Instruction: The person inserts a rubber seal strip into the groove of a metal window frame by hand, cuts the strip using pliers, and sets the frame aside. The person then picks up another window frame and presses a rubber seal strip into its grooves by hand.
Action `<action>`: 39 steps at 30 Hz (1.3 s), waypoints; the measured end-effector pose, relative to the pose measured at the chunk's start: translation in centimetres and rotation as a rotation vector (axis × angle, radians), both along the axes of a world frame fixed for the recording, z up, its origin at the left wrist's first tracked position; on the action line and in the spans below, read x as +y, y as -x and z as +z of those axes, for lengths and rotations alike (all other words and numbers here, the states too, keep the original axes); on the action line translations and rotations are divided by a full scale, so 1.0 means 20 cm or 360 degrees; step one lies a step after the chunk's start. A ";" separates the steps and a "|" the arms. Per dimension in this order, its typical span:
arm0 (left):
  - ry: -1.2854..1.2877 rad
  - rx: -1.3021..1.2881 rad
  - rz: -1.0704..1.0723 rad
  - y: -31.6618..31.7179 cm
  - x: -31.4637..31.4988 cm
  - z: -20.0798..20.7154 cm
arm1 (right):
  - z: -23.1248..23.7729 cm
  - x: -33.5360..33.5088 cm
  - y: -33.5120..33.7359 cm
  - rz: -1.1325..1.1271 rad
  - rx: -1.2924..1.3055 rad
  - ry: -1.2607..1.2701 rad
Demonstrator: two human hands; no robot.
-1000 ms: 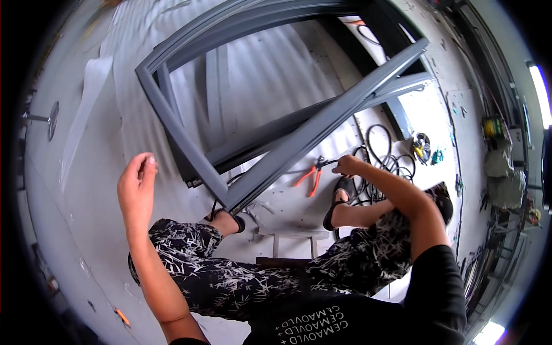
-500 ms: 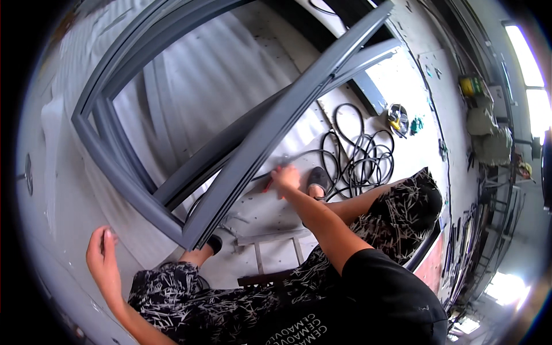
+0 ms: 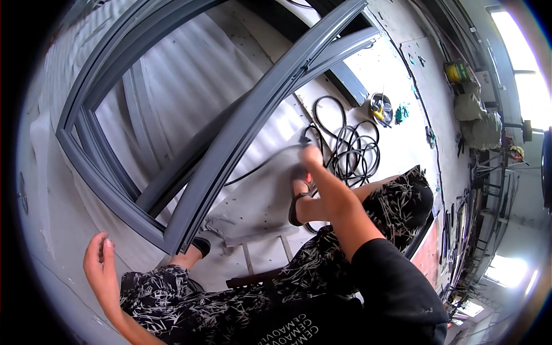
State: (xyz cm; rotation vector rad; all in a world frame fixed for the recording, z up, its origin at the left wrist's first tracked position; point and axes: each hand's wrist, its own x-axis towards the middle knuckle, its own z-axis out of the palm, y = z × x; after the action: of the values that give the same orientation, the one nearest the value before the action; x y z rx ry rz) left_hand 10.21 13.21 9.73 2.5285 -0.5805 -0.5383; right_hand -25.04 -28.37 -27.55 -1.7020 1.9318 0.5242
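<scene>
My right hand, smeared by motion, is closed above my right foot. A dark tip shows just beyond its fingers and a red part shows below it, looking like a red-handled tool whose exact kind is blurred. From the grey frame a thin black rubber strip runs across to this hand and meets a loose tangle of black strip on the floor. Left of the frame's near corner, my left hand hangs in the air with loosely bent fingers, holding nothing visible. The large grey profile frame stands tilted before me.
A small low stool is between my feet. Beyond the tangle stands a round container with a yellow-handled tool in it, beside a green scrap. White sheeting lies under the frame. Racks with long profiles line the right.
My right hand has moved right and away from the frame, toward the black tangle. The view has shifted slightly, so the frame appears further left. My left hand stays almost the same.
</scene>
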 end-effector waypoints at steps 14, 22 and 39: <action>-0.0003 -0.0008 -0.0029 0.05 -0.14 0.04 | -0.26 -0.03 0.38 0.0516 0.0309 -0.1328; 0.0104 -0.0075 -0.0183 0.14 -0.13 0.11 | 0.31 0.19 0.43 0.0153 -0.0666 -0.0927; 0.0523 -0.0136 -0.0716 0.60 -0.14 0.15 | 1.68 0.47 -0.29 0.0384 -0.1745 -0.1910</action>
State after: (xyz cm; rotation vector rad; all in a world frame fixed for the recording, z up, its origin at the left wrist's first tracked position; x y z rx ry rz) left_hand -1.73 10.45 12.77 2.1186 -1.1810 -0.4440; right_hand -19.26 -19.04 6.03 -0.9772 0.4014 0.4936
